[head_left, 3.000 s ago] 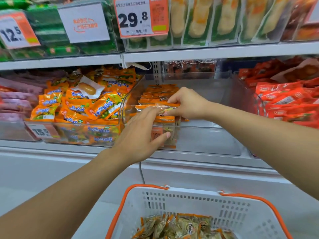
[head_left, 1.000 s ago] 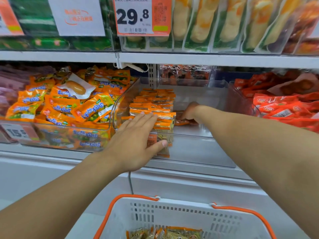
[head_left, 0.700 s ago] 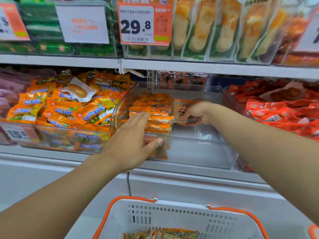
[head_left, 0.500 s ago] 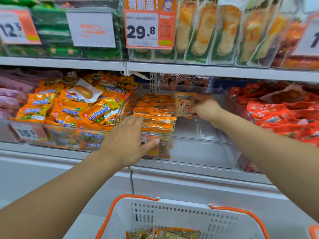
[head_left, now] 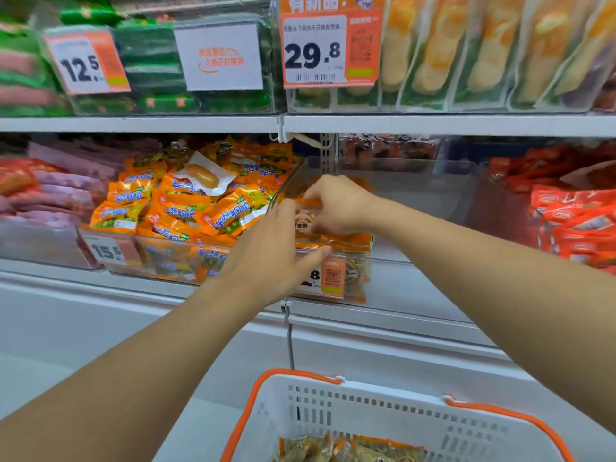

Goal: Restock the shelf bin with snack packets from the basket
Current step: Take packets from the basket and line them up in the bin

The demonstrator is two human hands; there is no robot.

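A clear shelf bin (head_left: 433, 201) holds a row of orange-topped snack packets (head_left: 346, 240) along its left side. My right hand (head_left: 336, 203) is above that row, fingers curled round one snack packet (head_left: 305, 215) that it sets down on the stack. My left hand (head_left: 273, 253) lies with straight fingers against the near end of the row, its thumb on the bin's front wall. At the bottom stands the white basket (head_left: 416, 418) with orange rim, several packets (head_left: 346, 450) inside.
The bin's right half shows only its clear floor. To the left is a bin of orange sausage packets (head_left: 180, 211), to the right red packets (head_left: 573, 221). A shelf board (head_left: 433, 125) with price tags hangs right above. Below runs a white ledge (head_left: 383, 331).
My right hand picked a loose packet from the bin floor, lifted it and carried it left onto the row. My left hand stayed at the row's front end.
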